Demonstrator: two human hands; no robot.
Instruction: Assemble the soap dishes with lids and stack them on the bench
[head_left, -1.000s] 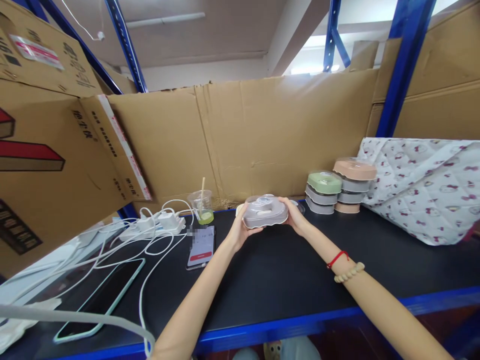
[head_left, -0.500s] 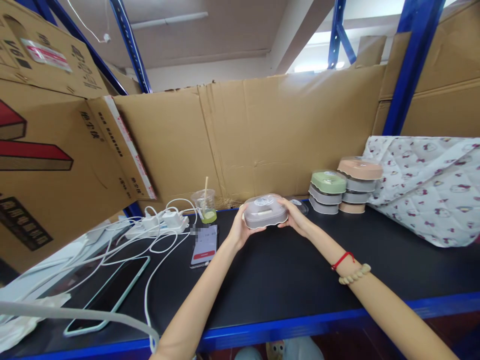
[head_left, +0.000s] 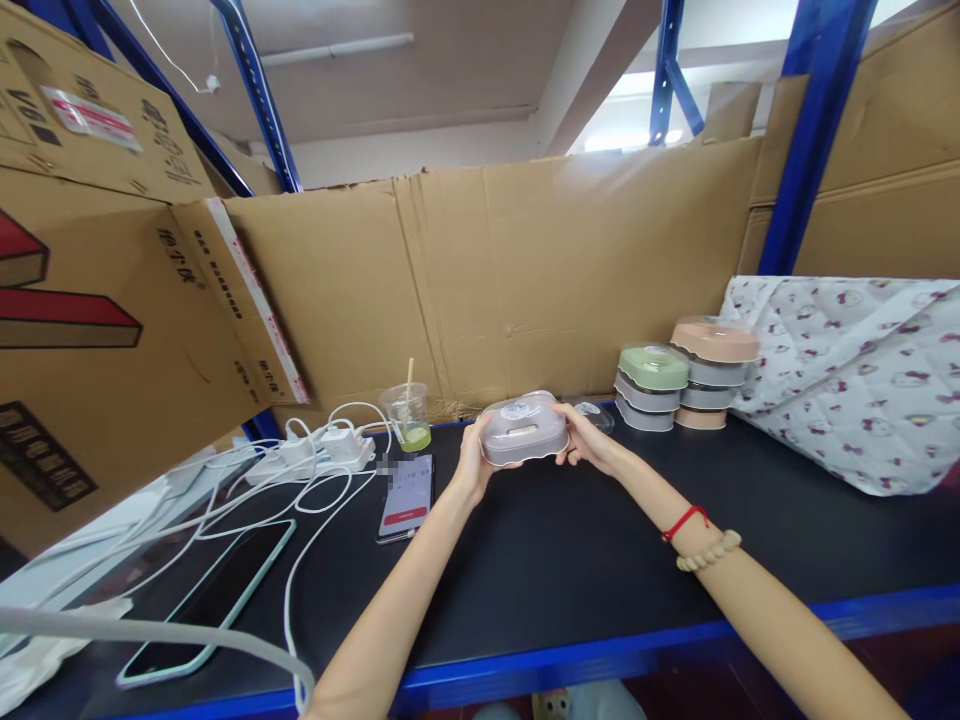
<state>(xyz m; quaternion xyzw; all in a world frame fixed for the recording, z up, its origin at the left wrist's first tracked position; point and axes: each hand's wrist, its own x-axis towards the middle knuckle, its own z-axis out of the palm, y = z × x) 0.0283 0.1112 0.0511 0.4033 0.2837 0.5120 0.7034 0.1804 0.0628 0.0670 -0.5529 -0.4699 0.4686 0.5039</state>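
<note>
Between my two hands is a grey plastic box with a clear lid (head_left: pixel 525 430), raised over the black tabletop (head_left: pixel 570 560) and tilted slightly toward me. A round white sticker shows on its lid. My left hand (head_left: pixel 477 462) is closed around its left end, the fingers partly hidden beneath it. My right hand (head_left: pixel 587 438) grips the right end, thumb on top and fingers curled at the lower edge. Just behind my right hand lies a clear lid (head_left: pixel 600 415) with a similar sticker, partly hidden.
Stacked boxes, green-topped (head_left: pixel 654 367) and peach-topped (head_left: pixel 716 341), stand right beside a patterned white cloth (head_left: pixel 847 380). Leftward are a cup with a straw (head_left: pixel 409 415), a lit phone (head_left: pixel 406 498), a dark phone (head_left: pixel 214 595) and a power strip with tangled cables (head_left: pixel 307 455). Cardboard (head_left: pixel 525 280) walls the back.
The grey box has tipped so more of its top faces me, and sits slightly further left and lower. Both hands keep hold of it. The whole view has shifted a little.
</note>
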